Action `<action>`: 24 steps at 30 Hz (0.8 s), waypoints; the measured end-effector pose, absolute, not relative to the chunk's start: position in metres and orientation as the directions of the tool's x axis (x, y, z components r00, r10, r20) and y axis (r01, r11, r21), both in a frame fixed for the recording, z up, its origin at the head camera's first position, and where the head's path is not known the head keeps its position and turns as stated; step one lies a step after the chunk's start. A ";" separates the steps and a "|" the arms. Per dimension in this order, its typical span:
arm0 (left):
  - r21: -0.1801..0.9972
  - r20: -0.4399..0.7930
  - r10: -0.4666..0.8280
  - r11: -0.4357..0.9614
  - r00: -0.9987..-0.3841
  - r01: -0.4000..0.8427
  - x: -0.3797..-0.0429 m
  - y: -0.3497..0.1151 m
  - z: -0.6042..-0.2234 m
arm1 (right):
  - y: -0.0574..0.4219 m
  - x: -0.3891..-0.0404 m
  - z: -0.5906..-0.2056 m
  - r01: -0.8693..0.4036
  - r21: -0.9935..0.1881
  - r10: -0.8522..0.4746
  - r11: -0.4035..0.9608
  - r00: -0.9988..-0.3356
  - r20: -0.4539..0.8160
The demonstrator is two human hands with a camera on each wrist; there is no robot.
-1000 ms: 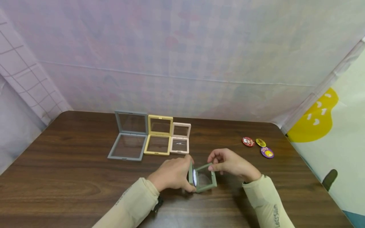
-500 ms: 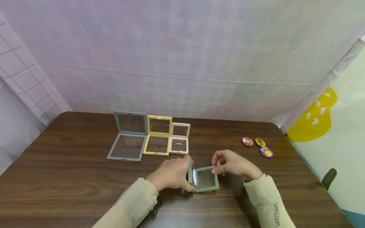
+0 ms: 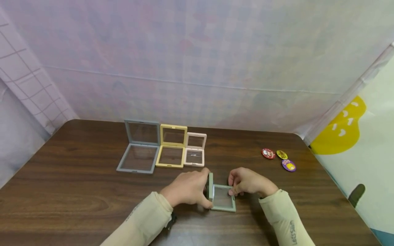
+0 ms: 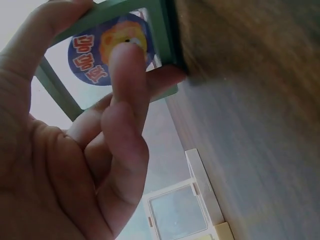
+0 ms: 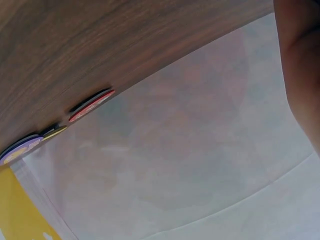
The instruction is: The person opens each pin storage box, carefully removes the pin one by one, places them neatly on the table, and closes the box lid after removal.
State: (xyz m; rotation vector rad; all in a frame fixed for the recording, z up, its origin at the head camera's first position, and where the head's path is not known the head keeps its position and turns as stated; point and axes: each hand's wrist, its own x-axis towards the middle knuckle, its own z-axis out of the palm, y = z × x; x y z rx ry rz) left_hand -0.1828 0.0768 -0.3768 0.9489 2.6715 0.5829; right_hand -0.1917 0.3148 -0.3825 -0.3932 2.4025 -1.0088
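A green hinged display frame (image 3: 223,210) with clear film stands half unfolded near the table's front, its right half low and about level, its left half upright. My left hand (image 3: 189,188) grips the upright half by its edges, thumb and fingers at opposite ends. Through that half's film, the left wrist view shows a round dark-blue badge (image 4: 82,65) with an orange cartoon face. My right hand (image 3: 249,181) pinches the outer edge of the low half, fingers curled; the right wrist view catches only a blurred part of the hand.
Behind my left hand stand three unfolded frames: grey-blue (image 3: 136,171), yellow (image 3: 170,166) and pale pink (image 3: 194,164). Three round badges, red (image 3: 268,153), yellow (image 3: 281,154) and purple (image 3: 288,165), lie at the right of the wooden table (image 3: 77,191). A cloth backdrop (image 3: 197,68) hangs behind.
The green frame's right half has swung down and straightened, and its left half now stands more upright. My right hand has moved slightly toward me with the edge. My left hand stays nearly in place.
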 end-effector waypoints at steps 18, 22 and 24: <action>0.482 -0.086 0.652 0.689 -0.753 0.542 -0.184 0.076 -0.382 | 0.312 -0.192 -0.381 -0.255 -0.542 -0.442 0.801 -0.863 -0.247; 0.468 -0.080 0.652 0.692 -0.754 0.549 -0.183 0.078 -0.382 | 0.308 -0.188 -0.377 -0.333 -0.492 -0.466 0.805 -0.867 -0.177; 0.471 -0.084 0.652 0.692 -0.753 0.547 -0.182 0.078 -0.382 | 0.302 -0.185 -0.374 -0.362 -0.475 -0.478 0.802 -0.866 -0.146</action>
